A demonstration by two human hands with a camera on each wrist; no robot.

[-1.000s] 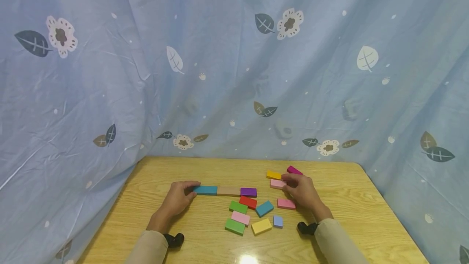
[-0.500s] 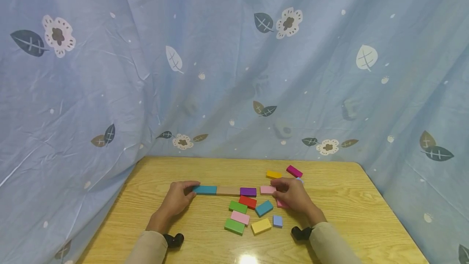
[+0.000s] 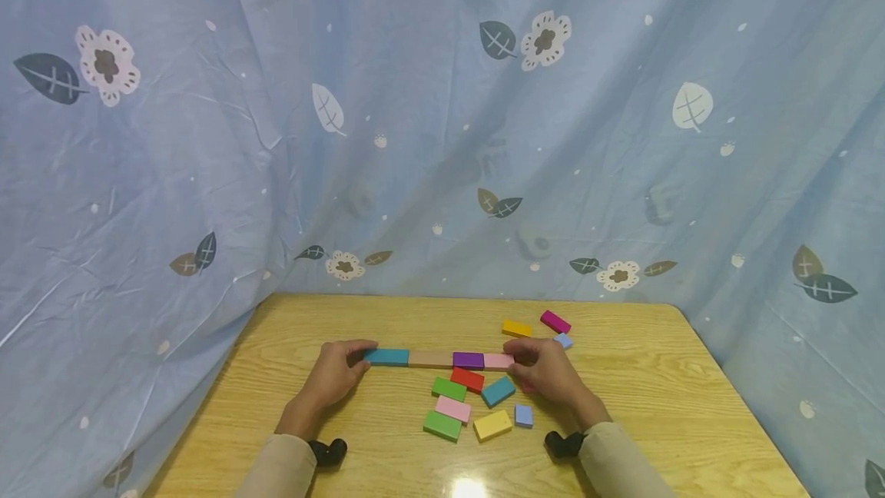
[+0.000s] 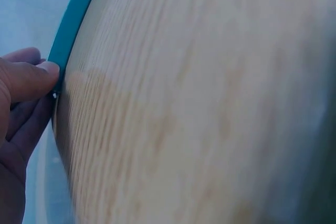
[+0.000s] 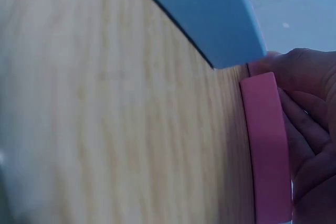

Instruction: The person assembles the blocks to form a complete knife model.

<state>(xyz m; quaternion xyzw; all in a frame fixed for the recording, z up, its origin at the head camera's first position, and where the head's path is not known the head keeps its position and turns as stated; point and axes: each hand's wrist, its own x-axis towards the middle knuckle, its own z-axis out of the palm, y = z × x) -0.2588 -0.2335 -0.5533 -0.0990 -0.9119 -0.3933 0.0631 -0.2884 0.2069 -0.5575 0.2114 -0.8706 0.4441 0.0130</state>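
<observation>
A straight row of blocks lies on the table: a long blue block (image 3: 389, 358), a tan block (image 3: 431, 360), a purple block (image 3: 468, 360) and a light pink block (image 3: 497, 361). At the row's left end, my left hand (image 3: 334, 375) pinches the blue block between thumb and fingers; the left wrist view shows the thumb on that block's end (image 4: 73, 24). My right hand (image 3: 551, 371) pinches the light pink block's right end, and that block's left end meets the purple one. A darker pink block (image 5: 266, 145) lies under the right hand, mostly hidden in the head view.
Below the row lie a red block (image 3: 468, 380), a teal block (image 3: 498, 391), a yellow block (image 3: 493, 426), a small light blue block (image 3: 523, 416) and several green and pink ones. Behind the right hand are an orange block (image 3: 517, 328) and a magenta block (image 3: 555, 322). A curtain (image 3: 429, 137) hangs behind the table (image 3: 332, 317).
My right hand has carried the light pink block left and toward me from beside the orange block, closing the gap to the purple block. The left hand has stayed on the blue block.
</observation>
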